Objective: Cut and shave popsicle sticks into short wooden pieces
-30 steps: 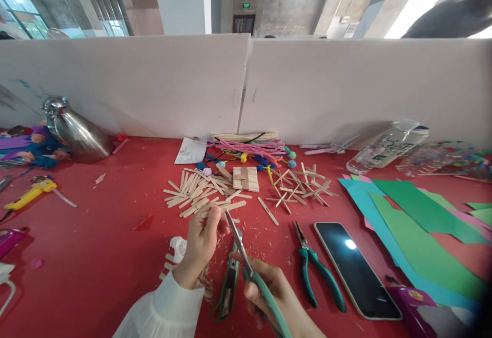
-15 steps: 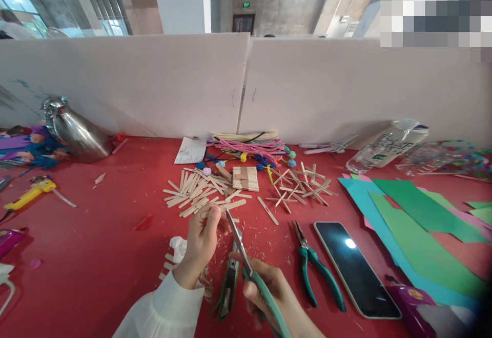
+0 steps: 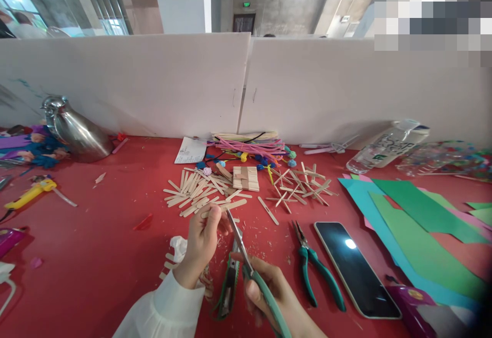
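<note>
Fingers (image 3: pixel 214 216) closed: left hand (image 3: pixel 202 240) on wooden stick (image 3: pixel 237 204), right hand (image 3: pixel 280 282) around scissors (image 3: pixel 268 297).

Shiny metal is seen on the slim green-handled scissors (image 3: pixel 241 242) and tapered silver jug (image 3: pixel 83 134), matt wood on the flat pale sticks (image 3: pixel 197 189).

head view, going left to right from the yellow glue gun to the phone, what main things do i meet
Yellow glue gun, left hand, scissors in the right hand, pliers, phone.

A phone (image 3: pixel 357 271) lies right, a metal jug (image 3: pixel 82 133) far left.
</note>
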Motion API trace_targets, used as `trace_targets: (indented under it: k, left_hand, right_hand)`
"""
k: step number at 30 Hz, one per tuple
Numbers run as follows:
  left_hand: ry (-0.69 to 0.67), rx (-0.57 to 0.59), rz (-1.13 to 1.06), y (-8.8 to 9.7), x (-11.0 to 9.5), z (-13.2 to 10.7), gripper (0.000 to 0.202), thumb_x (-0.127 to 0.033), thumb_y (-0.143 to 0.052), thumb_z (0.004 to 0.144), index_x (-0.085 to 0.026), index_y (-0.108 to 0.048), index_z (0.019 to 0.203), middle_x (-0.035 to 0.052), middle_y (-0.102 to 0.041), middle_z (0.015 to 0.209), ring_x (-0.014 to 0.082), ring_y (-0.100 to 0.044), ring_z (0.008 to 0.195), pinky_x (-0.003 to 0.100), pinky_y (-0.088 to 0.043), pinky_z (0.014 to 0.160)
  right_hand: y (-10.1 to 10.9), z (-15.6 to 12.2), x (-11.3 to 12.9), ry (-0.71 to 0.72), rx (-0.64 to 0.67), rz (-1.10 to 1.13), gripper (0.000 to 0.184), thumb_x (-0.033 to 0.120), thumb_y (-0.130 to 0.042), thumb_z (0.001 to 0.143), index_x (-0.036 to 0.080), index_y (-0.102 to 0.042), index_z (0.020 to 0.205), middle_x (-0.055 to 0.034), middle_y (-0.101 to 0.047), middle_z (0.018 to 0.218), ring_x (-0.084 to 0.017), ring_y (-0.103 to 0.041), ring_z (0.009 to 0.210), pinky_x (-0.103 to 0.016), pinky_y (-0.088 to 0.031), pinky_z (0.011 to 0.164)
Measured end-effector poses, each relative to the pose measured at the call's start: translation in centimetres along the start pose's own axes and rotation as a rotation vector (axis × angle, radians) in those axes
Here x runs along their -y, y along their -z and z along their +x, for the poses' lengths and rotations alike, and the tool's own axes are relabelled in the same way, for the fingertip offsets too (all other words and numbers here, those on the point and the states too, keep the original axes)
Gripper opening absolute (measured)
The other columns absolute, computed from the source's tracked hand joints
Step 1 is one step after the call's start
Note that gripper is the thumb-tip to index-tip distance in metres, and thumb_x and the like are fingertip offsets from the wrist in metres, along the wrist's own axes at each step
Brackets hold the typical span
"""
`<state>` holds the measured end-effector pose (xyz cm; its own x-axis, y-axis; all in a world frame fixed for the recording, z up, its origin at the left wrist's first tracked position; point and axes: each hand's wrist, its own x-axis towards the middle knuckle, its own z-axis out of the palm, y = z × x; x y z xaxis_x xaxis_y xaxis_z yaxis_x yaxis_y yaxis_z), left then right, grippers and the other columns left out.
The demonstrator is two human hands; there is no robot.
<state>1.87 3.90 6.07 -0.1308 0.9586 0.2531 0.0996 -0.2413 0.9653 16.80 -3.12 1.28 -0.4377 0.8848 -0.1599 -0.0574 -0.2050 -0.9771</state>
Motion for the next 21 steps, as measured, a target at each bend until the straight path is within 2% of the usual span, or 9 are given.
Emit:
trace_targets:
  k: [6, 14, 17, 19, 21]
  left_hand:
    - [0.034, 0.048, -0.011, 0.1, 0.2, -0.1, 0.043, -0.044, -0.042, 0.085, -0.017, -0.052, 0.054, 0.0005, -0.055, 0.048, 0.0114, -0.052, 0.046, 0.021, -0.043, 0.047]
    - [0.055, 0.088, -0.029, 0.0, 0.7, -0.2, 0.044, -0.046, -0.040, 0.087, -0.016, -0.051, 0.057, 0.0004, -0.053, 0.053, 0.0108, -0.052, 0.050, 0.021, -0.043, 0.051]
    - [0.116, 0.175, -0.092, -0.2, 1.2, -0.1, 0.044, -0.053, -0.043, 0.083, -0.015, -0.052, 0.063, 0.0010, -0.053, 0.060, 0.0121, -0.054, 0.057, 0.024, -0.045, 0.058]
    - [0.176, 0.273, -0.165, -0.4, 1.7, -0.2, 0.045, -0.061, -0.051, 0.074, -0.016, -0.051, 0.075, 0.0010, -0.054, 0.069, 0.0132, -0.055, 0.063, 0.026, -0.046, 0.063]
    - [0.231, 0.387, -0.210, -0.7, 2.1, -0.6, 0.056, -0.065, -0.060, 0.064, -0.016, -0.049, 0.089, 0.0037, -0.055, 0.083, 0.0162, -0.056, 0.076, 0.030, -0.046, 0.071]
  right_hand:
    - [0.0, 0.1, 0.5, -0.058, -0.020, -0.002, 0.073, 0.070, -0.054, 0.067, 0.011, -0.056, 0.111, 0.0050, -0.044, 0.054, -0.006, -0.039, 0.039, -0.018, -0.033, 0.037]
    - [-0.7, 0.1, 1.1, -0.092, -0.133, 0.019, 0.065, 0.064, -0.061, 0.066, 0.012, -0.059, 0.105, 0.0068, -0.044, 0.047, -0.006, -0.037, 0.034, -0.017, -0.030, 0.033]
    - [-0.6, 0.3, 1.0, -0.109, -0.152, -0.011, 0.060, 0.059, -0.061, 0.069, 0.012, -0.058, 0.105, 0.0075, -0.043, 0.046, -0.005, -0.037, 0.033, -0.016, -0.029, 0.032]
    - [-0.3, 0.5, 0.9, -0.111, -0.176, -0.029, 0.056, 0.056, -0.062, 0.070, 0.012, -0.058, 0.104, 0.0080, -0.043, 0.047, -0.005, -0.037, 0.034, -0.016, -0.030, 0.032]
    - [0.0, 0.7, 0.9, -0.087, -0.230, -0.049, 0.051, 0.053, -0.064, 0.069, 0.013, -0.059, 0.101, 0.0085, -0.041, 0.048, -0.005, -0.034, 0.035, -0.016, -0.030, 0.033]
